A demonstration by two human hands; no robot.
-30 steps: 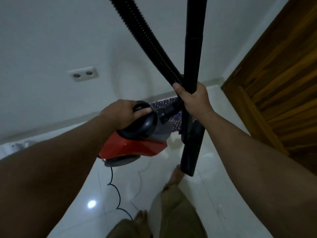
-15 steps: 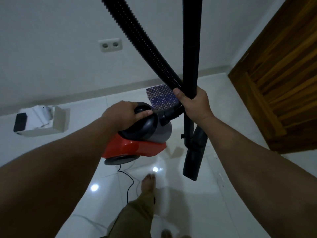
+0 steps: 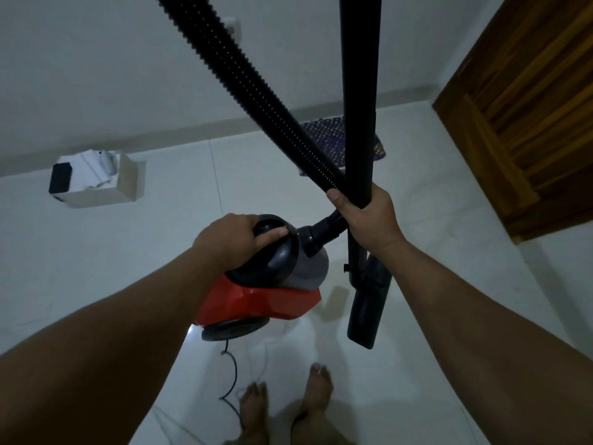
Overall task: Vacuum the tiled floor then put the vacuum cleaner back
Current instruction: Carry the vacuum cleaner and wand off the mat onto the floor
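The step looks like carrying the vacuum [image 3: 256, 300] back, off the floor [image 3: 417, 364]. Left to right: one box [image 3: 96, 184] by the wall, the left hand [image 3: 236, 240] clamped on the vacuum's handle, one hose [image 3: 256, 94], one mat [image 3: 333, 146], the right hand [image 3: 369, 216] clamped on one tube [image 3: 357, 91]. Next: likely lower it without snagging the cord [image 3: 232, 377] by two bare feet.

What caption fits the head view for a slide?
Left hand lifts the red vacuum by its handle; right hand grips wand and hose above the tiled floor.
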